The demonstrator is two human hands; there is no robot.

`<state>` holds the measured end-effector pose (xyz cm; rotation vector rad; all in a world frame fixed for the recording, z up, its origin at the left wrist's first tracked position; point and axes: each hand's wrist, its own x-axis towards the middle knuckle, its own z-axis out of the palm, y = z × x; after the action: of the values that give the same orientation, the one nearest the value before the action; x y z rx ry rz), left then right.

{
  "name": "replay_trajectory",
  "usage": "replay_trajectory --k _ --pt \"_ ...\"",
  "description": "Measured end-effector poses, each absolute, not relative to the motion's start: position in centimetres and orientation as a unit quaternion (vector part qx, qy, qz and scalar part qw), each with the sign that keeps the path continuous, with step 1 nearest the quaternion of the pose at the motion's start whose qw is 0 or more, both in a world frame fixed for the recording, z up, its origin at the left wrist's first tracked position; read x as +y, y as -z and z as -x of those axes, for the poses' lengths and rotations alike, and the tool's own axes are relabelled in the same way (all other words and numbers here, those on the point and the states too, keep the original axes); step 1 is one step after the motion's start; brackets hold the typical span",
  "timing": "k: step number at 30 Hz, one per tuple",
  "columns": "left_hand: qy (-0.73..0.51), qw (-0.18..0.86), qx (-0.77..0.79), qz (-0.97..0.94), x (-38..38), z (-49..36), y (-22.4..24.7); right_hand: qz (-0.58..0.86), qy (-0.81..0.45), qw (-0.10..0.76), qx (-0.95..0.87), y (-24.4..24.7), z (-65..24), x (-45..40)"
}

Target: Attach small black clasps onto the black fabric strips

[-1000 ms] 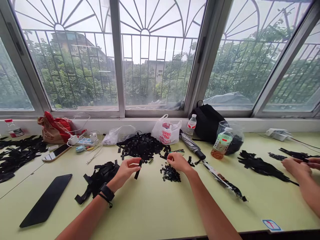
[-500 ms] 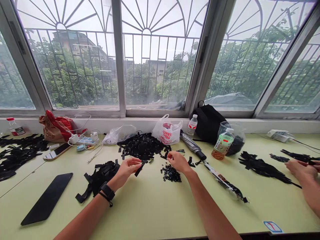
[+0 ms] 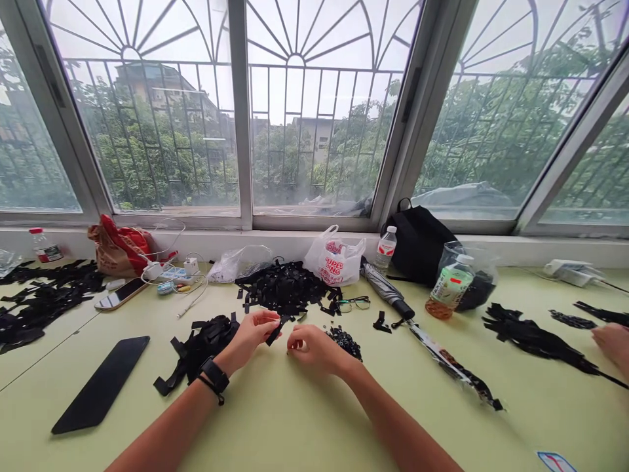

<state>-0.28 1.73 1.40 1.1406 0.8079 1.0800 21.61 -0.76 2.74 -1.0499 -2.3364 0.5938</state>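
Note:
My left hand [image 3: 253, 335], with a black watch on its wrist, pinches a short black strip [image 3: 276, 332] above the green table. Just right of it is my right hand [image 3: 312, 347], its fingers curled together around something too small to make out. A pile of small black rings [image 3: 344, 341] lies beside and partly behind my right hand. Behind both hands is a large heap of black pieces [image 3: 287, 285]. Another pile of black strips [image 3: 206, 344] lies left of my left wrist.
A flat black panel [image 3: 102, 385] lies at the left, near a phone [image 3: 120, 294]. Glasses [image 3: 354, 303], an umbrella [image 3: 386, 288], a white bag [image 3: 335, 259] and bottles stand or lie behind. Another person's hand [image 3: 612, 344] is at the right edge beside black strips.
My right hand has moved left from behind the ring pile to close beside the strip in my left hand. The glasses now show more fully. The view has shifted slightly.

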Motion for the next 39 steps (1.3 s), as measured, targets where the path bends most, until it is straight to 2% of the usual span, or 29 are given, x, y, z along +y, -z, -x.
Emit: replay_trajectory --k 4,6,11,20,24,30,34,39 --pt "-0.463 0.632 0.340 -0.520 1.4 0.1 -1.8 0.444 -0.225 0.348 -0.794 -3.5 -22.3 0.0" --pt "-0.445 0.627 0.335 -0.545 1.0 0.0 -2.3 0.447 -0.284 0.385 -0.756 -3.7 -22.2 0.2" --pt "-0.417 0.611 0.303 -0.601 0.0 -0.4 -3.5 0.383 -0.451 0.379 -0.711 -3.9 -21.5 -0.2" --pt "-0.393 0.651 0.311 -0.570 0.3 0.0 -3.3 0.381 -0.473 0.464 -0.645 -5.4 -21.8 -0.4" --pt "-0.417 0.671 0.311 -0.529 0.7 0.1 -3.1 0.389 -0.470 0.472 -0.636 -5.7 -22.1 -0.3" --pt "-0.473 0.646 0.316 -0.509 1.0 0.0 -3.2 0.392 -0.440 0.483 -0.648 -5.4 -22.4 0.1" --pt "-0.472 0.584 0.347 -0.562 1.2 0.2 -3.3 0.394 -0.427 0.464 -0.669 -4.8 -22.3 0.3" --pt "-0.420 0.494 0.418 -0.636 1.1 0.2 -3.2 0.398 -0.412 0.396 -0.717 -3.9 -22.2 0.1"
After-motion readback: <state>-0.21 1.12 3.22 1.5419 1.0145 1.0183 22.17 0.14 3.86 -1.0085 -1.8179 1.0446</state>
